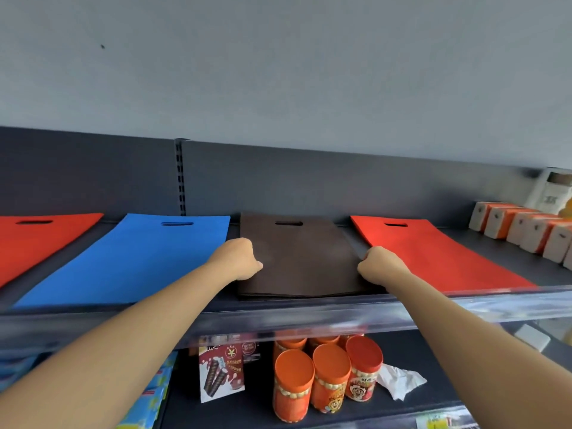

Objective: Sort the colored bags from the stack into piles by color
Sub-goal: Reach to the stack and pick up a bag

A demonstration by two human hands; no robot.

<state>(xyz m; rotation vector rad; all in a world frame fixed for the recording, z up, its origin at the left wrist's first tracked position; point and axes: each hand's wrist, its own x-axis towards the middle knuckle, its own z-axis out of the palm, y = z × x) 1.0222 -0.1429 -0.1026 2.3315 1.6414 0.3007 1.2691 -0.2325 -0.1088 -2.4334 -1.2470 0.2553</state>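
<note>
Our forearms (139,329) reach to the shelf (483,246), where our left hand (244,258) and right hand (379,264) each grip a side edge of the brown bags (297,261), likely squaring that pile, which lies between blue bags (133,258) and red bags (433,255), one color apiece.

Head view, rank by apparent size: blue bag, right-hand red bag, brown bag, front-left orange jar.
1. blue bag and right-hand red bag, too alike to split
2. brown bag
3. front-left orange jar

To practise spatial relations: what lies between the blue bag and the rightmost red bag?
The brown bags, with the left hand and right hand gripping their edges; head view.
</note>
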